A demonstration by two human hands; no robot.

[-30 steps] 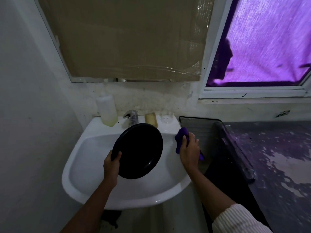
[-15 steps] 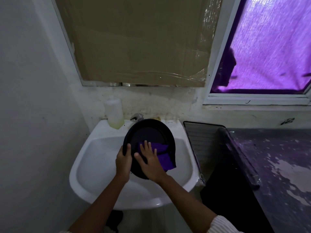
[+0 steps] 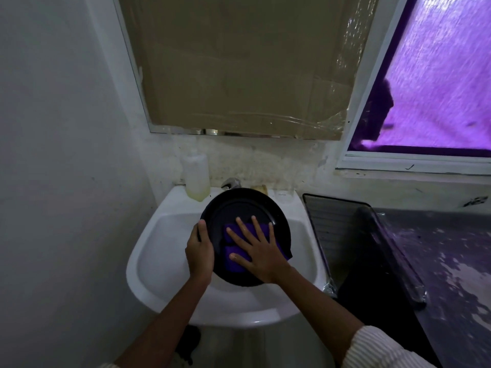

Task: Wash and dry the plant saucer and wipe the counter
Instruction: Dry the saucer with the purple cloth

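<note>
A round black plant saucer (image 3: 240, 208) is held tilted over the white sink (image 3: 164, 251), its inside facing me. My left hand (image 3: 199, 252) grips its left rim, thumb on the front. My right hand (image 3: 256, 247) lies flat with fingers spread, pressing a folded purple cloth (image 3: 232, 262) against the saucer's inner face. The cloth covers the lower middle of the saucer, partly hidden under my palm.
A pale soap bottle (image 3: 196, 176), a tap (image 3: 231, 183) and a yellowish sponge (image 3: 261, 188) sit on the sink's back rim. A dark rack (image 3: 334, 221) and a plastic-wrapped dark counter (image 3: 457, 261) lie to the right. A wall is close on the left.
My right hand carried the purple cloth from the sink's right rim onto the saucer and now presses it flat there. The saucer turned its inside toward me.
</note>
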